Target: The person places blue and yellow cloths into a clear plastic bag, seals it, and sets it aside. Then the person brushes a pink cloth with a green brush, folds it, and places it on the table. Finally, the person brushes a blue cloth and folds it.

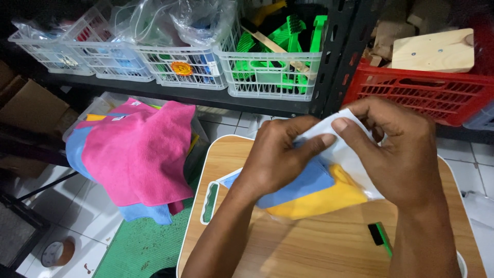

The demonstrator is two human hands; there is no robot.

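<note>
Your left hand (275,157) and right hand (399,149) both pinch the top edge of a clear plastic bag (355,159) above the wooden worktop (309,247), fingers clenched on it; inside lie a blue cloth (303,185) and a yellow cloth (319,201). Shelf stock: white basket (272,72) of green brushes, red crate (427,92) with wooden blocks. A bin (98,110) at left is heaped with pink and blue cloths.

One view only, from a camera worn on the head; it looks steeply down and forward over a small wooden table (309,247), close enough that both forearms enter from the bottom edge; the table's near edge is cut off; beyond its far edge the view reaches a dark shelf (206,95) of baskets, probably low to the floor; left of the table, tiled floor (67,216) shows.
</note>
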